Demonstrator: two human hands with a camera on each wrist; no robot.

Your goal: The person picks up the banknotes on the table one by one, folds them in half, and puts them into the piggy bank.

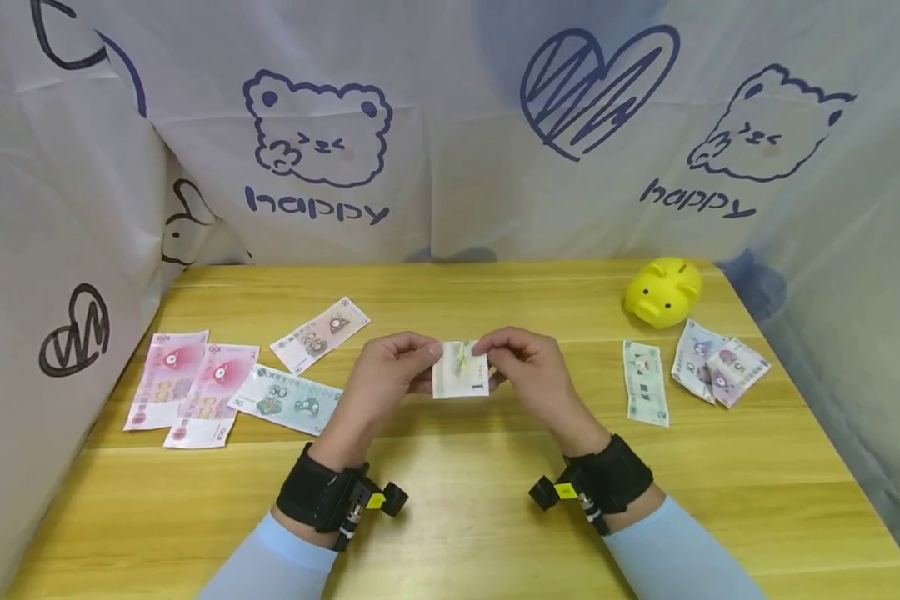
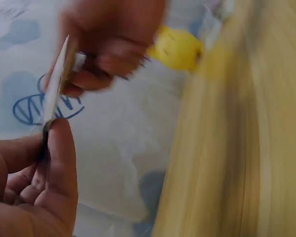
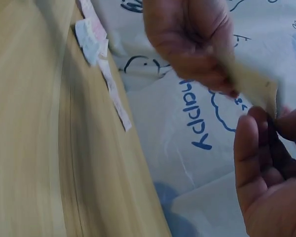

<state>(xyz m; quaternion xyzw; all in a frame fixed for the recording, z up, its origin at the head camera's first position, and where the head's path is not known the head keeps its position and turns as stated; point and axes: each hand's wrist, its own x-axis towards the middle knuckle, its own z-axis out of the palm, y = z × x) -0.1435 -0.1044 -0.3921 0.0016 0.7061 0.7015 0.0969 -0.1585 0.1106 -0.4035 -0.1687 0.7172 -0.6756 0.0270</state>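
Observation:
A small pale banknote (image 1: 461, 377) marked 1 YUAN, apparently folded, is held up over the middle of the wooden table. My left hand (image 1: 392, 368) pinches its left edge between thumb and fingers. At its upper right side, my right hand (image 1: 528, 360) grips it the same way. The left wrist view catches the paper (image 2: 55, 84) nearly edge-on, with the right hand blurred beyond it. From the right wrist, the note (image 3: 259, 89) appears as a short cream strip spanning both hands.
On the left lie two pink 100 notes (image 1: 217, 392), a green 50 note (image 1: 285, 398) and a brownish note (image 1: 321, 335). A yellow piggy bank (image 1: 663, 293) stands at the back right. Near it are a green note (image 1: 646, 383) and two folded notes (image 1: 737, 372). Printed cloth (image 1: 465, 208) surrounds the table.

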